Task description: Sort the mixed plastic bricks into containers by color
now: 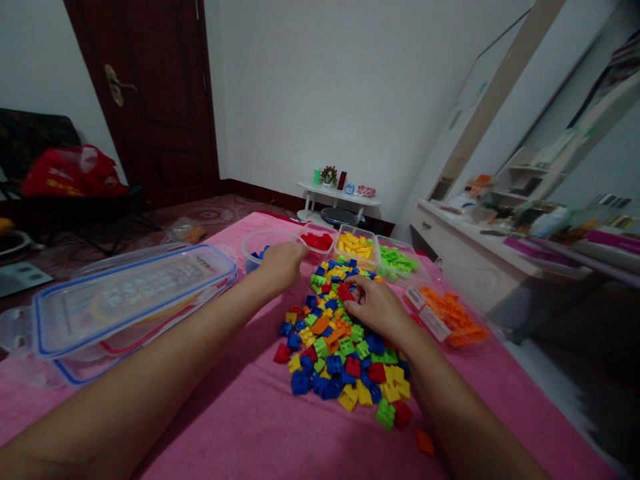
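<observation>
Pink-covered table [225,430] | our right hand [376,303] pinches a red building brick [345,292] above the brick pile [345,347], toward the table's far edge | our left hand [284,263] at the round tub [247,250], grip hidden | probably light, stiff; we'd hold opposite side walls

Smooth plastic blocks [347,346], matt cloth [235,427].

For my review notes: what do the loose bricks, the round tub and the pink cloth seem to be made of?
Loose bricks: probably hard plastic with a slight sheen, judging by the moulded studs and solid bright colours.
Round tub: likely clear, smooth plastic; blue shows through its wall, though glass can't be excluded.
Pink cloth: matte fabric, perhaps plush; the exact fibre is unclear.
</observation>
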`<state>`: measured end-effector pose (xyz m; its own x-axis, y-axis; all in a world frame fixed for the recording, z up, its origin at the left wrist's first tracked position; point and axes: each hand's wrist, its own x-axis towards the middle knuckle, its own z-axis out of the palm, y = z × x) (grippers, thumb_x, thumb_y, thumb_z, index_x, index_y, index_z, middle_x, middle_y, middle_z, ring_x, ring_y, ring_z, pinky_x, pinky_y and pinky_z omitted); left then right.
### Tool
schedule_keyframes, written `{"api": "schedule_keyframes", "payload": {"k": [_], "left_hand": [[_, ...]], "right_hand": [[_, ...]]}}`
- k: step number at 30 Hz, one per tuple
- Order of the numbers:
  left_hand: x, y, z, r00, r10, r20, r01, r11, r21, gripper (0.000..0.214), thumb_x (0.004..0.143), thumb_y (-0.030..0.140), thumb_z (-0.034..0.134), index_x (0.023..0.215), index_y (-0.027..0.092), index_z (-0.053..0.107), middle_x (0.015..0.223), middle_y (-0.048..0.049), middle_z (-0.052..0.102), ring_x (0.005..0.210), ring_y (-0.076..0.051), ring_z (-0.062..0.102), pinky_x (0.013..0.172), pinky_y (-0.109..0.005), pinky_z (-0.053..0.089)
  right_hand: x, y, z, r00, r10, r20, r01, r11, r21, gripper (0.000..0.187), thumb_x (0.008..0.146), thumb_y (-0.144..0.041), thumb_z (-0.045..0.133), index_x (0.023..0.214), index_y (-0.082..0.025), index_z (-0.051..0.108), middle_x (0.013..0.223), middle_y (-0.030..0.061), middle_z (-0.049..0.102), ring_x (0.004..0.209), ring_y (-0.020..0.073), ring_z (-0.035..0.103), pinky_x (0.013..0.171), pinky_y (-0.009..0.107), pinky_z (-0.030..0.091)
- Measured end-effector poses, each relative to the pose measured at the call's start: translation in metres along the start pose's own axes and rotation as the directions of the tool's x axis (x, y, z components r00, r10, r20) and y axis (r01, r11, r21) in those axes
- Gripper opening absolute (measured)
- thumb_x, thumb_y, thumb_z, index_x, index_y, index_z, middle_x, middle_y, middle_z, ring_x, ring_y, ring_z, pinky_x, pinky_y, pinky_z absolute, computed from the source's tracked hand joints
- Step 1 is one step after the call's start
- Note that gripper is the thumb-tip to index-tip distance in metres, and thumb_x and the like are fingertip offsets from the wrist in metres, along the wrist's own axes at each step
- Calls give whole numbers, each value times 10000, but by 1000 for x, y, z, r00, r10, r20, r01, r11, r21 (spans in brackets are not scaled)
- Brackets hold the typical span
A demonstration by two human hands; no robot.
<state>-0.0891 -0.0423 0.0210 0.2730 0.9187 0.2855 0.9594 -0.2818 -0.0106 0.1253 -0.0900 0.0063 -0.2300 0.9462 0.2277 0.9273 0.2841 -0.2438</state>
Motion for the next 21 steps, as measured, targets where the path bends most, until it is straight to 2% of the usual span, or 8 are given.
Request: {"api": "schedule_keyframes", "payload": {"k": [3, 5, 7, 10, 13, 16, 18, 21], "left_hand": [[-2, 6, -5, 987, 57, -149, -76, 989, -130, 316, 815, 196, 494, 1098, 160, 629, 1081, -139, 626, 1051, -261, 554, 880, -364, 436], [-4, 17, -8, 965, 117, -236, -191, 927, -323, 354, 841, 296, 504, 1156, 169, 604, 1118, -126, 619, 1044, -244, 554, 895, -359, 434], [-7, 30, -9, 954, 183, -239, -289, 782, -552, 444, 847, 387, 506, 1240, 184, 548, 1125, -96, 632, 964, -207, 590, 852, -329, 461], [-11, 48, -3, 948, 242, -209, -312, 558, -769, 469, 825, 386, 544, 1254, 198, 536, 1159, -71, 629, 901, -175, 613, 785, -286, 486], [-6, 52, 13, 961, 200, -192, -265, 459, -848, 412, 784, 302, 593, 1180, 189, 590, 1122, -65, 645, 859, -158, 625, 725, -259, 494], [15, 47, 22, 975, 199, -97, -176, 432, -885, 378, 707, 308, 672, 1039, 128, 653, 921, -71, 691, 750, -149, 629, 653, -248, 492], [38, 41, 18, 977, 206, -47, -136, 441, -887, 351, 687, 291, 685, 975, 91, 666, 825, -74, 693, 691, -143, 621, 617, -243, 484], [79, 32, 1, 981, 109, -160, -193, 626, -755, 305, 683, 271, 673, 933, 97, 686, 745, -58, 675, 626, -135, 592, 596, -252, 462]], "right_hand": [[3, 1, -3, 993, 36, -116, -19, 989, 145, 457, 710, -267, 571, 1162, -198, 564, 782, 2, 636, 636, 135, 539, 563, 233, 353], [3, 0, -6, 985, 42, -169, -2, 973, 232, 457, 713, -279, 572, 1161, -194, 550, 790, -2, 629, 590, 119, 521, 552, 232, 362], [3, -3, -9, 980, 22, -200, 36, 959, 282, 457, 711, -272, 572, 1161, -199, 544, 794, -3, 626, 554, 106, 506, 538, 230, 364], [2, -5, -10, 974, -9, -228, 82, 947, 311, 462, 708, -248, 570, 1165, -195, 540, 803, 5, 631, 559, 104, 514, 531, 224, 367], [2, -5, -9, 982, -7, -186, 71, 937, 342, 442, 699, -260, 597, 1131, -176, 551, 788, 8, 637, 538, 98, 513, 505, 218, 370], [4, -3, -8, 995, -6, -104, 46, 919, 392, 469, 695, -236, 609, 1156, -178, 542, 867, 22, 655, 523, 86, 533, 506, 218, 406], [6, 2, -9, 994, 16, -111, 32, 907, 419, 503, 699, -217, 611, 1193, -184, 525, 982, 47, 651, 567, 88, 573, 561, 230, 453], [9, 15, -14, 979, 79, -188, 7, 907, 420, 483, 711, -225, 616, 1184, -175, 535, 1053, 73, 644, 628, 108, 603, 626, 260, 489]]}}
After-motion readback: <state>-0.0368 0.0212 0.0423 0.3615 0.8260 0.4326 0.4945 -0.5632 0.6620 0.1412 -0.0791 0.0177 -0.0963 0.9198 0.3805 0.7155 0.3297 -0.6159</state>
